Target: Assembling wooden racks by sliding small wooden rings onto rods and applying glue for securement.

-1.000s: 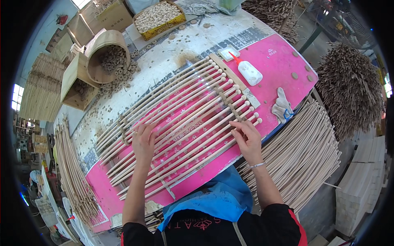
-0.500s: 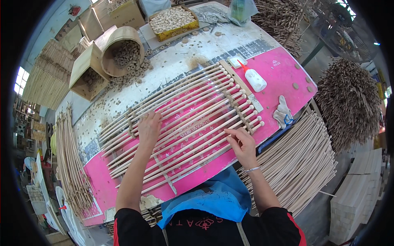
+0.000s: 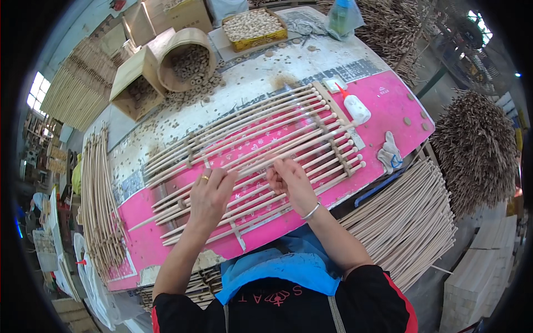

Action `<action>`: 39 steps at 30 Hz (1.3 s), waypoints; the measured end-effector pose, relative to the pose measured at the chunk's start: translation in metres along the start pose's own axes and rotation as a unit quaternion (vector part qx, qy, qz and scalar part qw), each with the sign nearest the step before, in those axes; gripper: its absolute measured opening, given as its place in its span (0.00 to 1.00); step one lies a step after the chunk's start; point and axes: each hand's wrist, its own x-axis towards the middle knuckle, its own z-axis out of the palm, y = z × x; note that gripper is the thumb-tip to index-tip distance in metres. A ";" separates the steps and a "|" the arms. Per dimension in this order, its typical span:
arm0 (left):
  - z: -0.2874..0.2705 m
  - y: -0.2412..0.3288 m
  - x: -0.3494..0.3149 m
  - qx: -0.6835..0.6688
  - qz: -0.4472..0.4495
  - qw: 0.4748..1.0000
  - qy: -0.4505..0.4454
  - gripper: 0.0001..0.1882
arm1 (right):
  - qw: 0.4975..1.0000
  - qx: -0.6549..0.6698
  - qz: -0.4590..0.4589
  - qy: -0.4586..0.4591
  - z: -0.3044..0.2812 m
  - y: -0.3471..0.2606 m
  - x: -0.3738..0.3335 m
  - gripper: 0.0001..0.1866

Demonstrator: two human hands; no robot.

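Scattered wooden rings [image 3: 191, 95] lie beyond the row of knobbed wooden rods [image 3: 256, 164], by a round wooden tub [image 3: 183, 38] and a square wooden box [image 3: 130, 75]. Past the same row's far side sits a yellow basket [image 3: 261, 43] heaped with pale wooden balls [image 3: 252, 25]. Off the row's knobbed right end are a white bottle [image 3: 356, 109] with a red tip, a small white dish [image 3: 335, 84] and a crumpled glove [image 3: 390, 154].

Beneath the row, a worn bench [image 3: 266, 64] shows bare white on the far part and a bright pink covering [image 3: 383, 94] on the near part. In the workshop, loose rods [image 3: 400, 222] are piled to the row's right, with a thick bundle of dark sticks [image 3: 474, 150] farther out; more rods [image 3: 100, 194] stand bunched to its left.

The worker's left hand [image 3: 212, 194] bends over the row's left half, fingers curled, and the right hand [image 3: 292, 186] is over its middle, fingers drawn nearly together. One slanting rod [image 3: 150, 220], its tip jutting past the row's left end, passes at the fingertips of both; whether either grips it cannot be told.
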 end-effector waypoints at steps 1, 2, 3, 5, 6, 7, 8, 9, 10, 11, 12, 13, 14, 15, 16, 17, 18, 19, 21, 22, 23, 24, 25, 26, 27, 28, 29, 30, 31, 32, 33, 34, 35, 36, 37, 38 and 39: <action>-0.009 0.004 -0.008 -0.016 -0.022 1.000 -0.016 0.14 | 1.000 0.023 0.014 0.009 0.008 0.002 0.002 0.16; -0.020 0.006 -0.015 -0.034 -0.044 0.998 -0.031 0.14 | 1.000 0.011 -0.007 0.010 0.011 0.003 0.004 0.16; -0.035 0.006 -0.020 -0.067 -0.075 0.993 -0.064 0.18 | 0.999 0.004 -0.014 0.028 0.011 0.001 0.003 0.15; -0.059 0.000 -0.036 -0.077 -0.143 0.984 -0.067 0.24 | 0.998 -0.013 -0.031 0.054 0.004 -0.009 0.000 0.15; -0.064 -0.008 -0.051 -0.102 -0.212 0.967 -0.101 0.27 | 0.998 -0.007 -0.044 0.054 -0.005 -0.013 0.002 0.15; -0.070 -0.013 -0.060 -0.096 -0.216 0.967 -0.096 0.26 | 0.997 -0.001 -0.059 0.055 -0.014 -0.018 0.003 0.15; -0.072 -0.019 -0.071 -0.134 -0.242 0.956 -0.097 0.25 | 0.997 -0.002 -0.063 0.053 -0.016 -0.023 0.003 0.15; -0.073 -0.023 -0.080 -0.172 -0.265 0.944 -0.097 0.25 | 0.996 -0.003 -0.067 0.053 -0.016 -0.028 0.002 0.15; -0.077 -0.022 -0.081 -0.145 -0.239 0.955 -0.102 0.22 | 0.996 -0.007 -0.078 0.052 -0.017 -0.030 0.002 0.14; -0.077 -0.021 -0.085 -0.145 -0.241 0.954 -0.101 0.22 | 0.996 -0.008 -0.076 0.051 -0.017 -0.029 0.003 0.14; -0.077 -0.019 -0.089 -0.194 -0.270 0.939 -0.087 0.19 | 0.996 -0.007 -0.074 0.054 -0.018 -0.026 0.004 0.14; -0.075 -0.017 -0.091 -0.244 -0.293 0.921 -0.075 0.16 | 0.995 -0.006 -0.075 0.060 -0.020 -0.027 0.003 0.14; -0.073 -0.018 -0.093 -0.246 -0.295 0.920 -0.080 0.14 | 0.996 0.000 -0.062 0.058 -0.016 -0.024 0.001 0.13; -0.070 -0.019 -0.094 -0.248 -0.296 0.918 -0.085 0.12 | 0.997 0.007 -0.060 0.057 -0.012 -0.019 0.000 0.13; -0.070 -0.013 -0.087 -0.221 -0.304 0.924 -0.071 0.09 | 0.997 0.014 -0.058 0.056 -0.008 -0.012 0.000 0.13; -0.067 -0.009 -0.083 -0.236 -0.310 0.919 -0.058 0.09 | 0.997 0.002 -0.060 0.048 -0.001 -0.009 -0.001 0.14; -0.064 -0.007 -0.079 -0.250 -0.316 0.914 -0.045 0.09 | 0.998 -0.007 -0.038 0.042 0.008 -0.006 -0.005 0.14; -0.060 0.000 -0.075 -0.251 -0.304 0.918 -0.039 0.09 | 0.999 -0.016 -0.012 0.031 0.022 -0.002 -0.010 0.15; -0.044 0.013 -0.062 -0.229 -0.251 0.939 -0.060 0.09 | 0.999 -0.031 0.018 -0.013 0.040 0.020 -0.019 0.16; -0.036 0.023 -0.053 -0.249 -0.238 0.938 -0.043 0.10 | 0.998 -0.025 0.026 -0.043 0.050 0.030 -0.023 0.16; -0.031 0.032 -0.044 -0.249 -0.248 0.935 -0.046 0.10 | 0.997 -0.019 0.033 -0.072 0.057 0.040 -0.026 0.16; -0.028 0.037 -0.038 -0.249 -0.259 0.932 -0.049 0.10 | 0.999 0.007 0.017 -0.039 0.061 0.047 -0.028 0.16; -0.023 0.038 -0.036 -0.261 -0.250 0.932 -0.031 0.09 | 0.999 0.007 0.015 -0.037 0.056 0.044 -0.026 0.16; -0.023 0.038 -0.036 -0.262 -0.247 0.932 -0.032 0.09 | 0.999 -0.017 -0.002 -0.045 0.048 0.040 -0.024 0.16; -0.025 0.037 -0.037 -0.275 -0.260 0.924 -0.048 0.08 | 0.998 -0.040 -0.018 -0.054 0.043 0.037 -0.023 0.16; -0.028 0.037 -0.039 -0.286 -0.273 0.916 -0.064 0.08 | 0.997 -0.057 -0.010 -0.053 0.049 0.027 -0.028 0.16; -0.027 0.036 -0.043 -0.312 -0.283 0.905 -0.058 0.08 | 0.994 -0.072 0.013 -0.086 0.049 0.028 -0.030 0.17; -0.025 0.035 -0.048 -0.338 -0.293 0.893 -0.053 0.07 | 0.988 -0.087 0.036 -0.119 0.051 0.030 -0.033 0.18; -0.025 0.033 -0.052 -0.348 -0.293 0.888 -0.066 0.08 | 0.988 -0.066 0.041 -0.134 0.050 0.034 -0.033 0.18; -0.026 0.033 -0.054 -0.348 -0.291 0.889 -0.067 0.08 | 0.993 -0.035 0.034 -0.111 0.047 0.033 -0.032 0.18; -0.027 0.033 -0.055 -0.352 -0.312 0.880 -0.070 0.08 | 0.996 -0.004 0.027 -0.088 0.041 0.031 -0.032 0.18; -0.031 0.033 -0.056 -0.354 -0.334 0.870 -0.074 0.08 | 0.998 -0.015 0.006 -0.055 0.034 0.025 -0.029 0.16; -0.035 0.032 -0.058 -0.370 -0.345 0.860 -0.064 0.08 | 0.999 -0.022 -0.021 -0.038 0.027 0.015 -0.024 0.16; -0.038 0.030 -0.063 -0.368 -0.346 0.861 -0.066 0.08 | 0.998 -0.029 -0.049 -0.021 0.020 0.005 -0.020 0.15; -0.042 0.026 -0.068 -0.370 -0.349 0.858 -0.070 0.08 | 0.997 -0.027 -0.064 -0.021 0.010 -0.002 -0.016 0.15; -0.043 0.022 -0.073 -0.373 -0.352 0.856 -0.073 0.08 | 0.996 -0.025 -0.078 -0.022 0.001 -0.008 -0.012 0.15; -0.044 0.020 -0.078 -0.387 -0.370 0.841 -0.075 0.07 | 0.996 -0.028 -0.086 -0.015 -0.005 -0.013 -0.009 0.16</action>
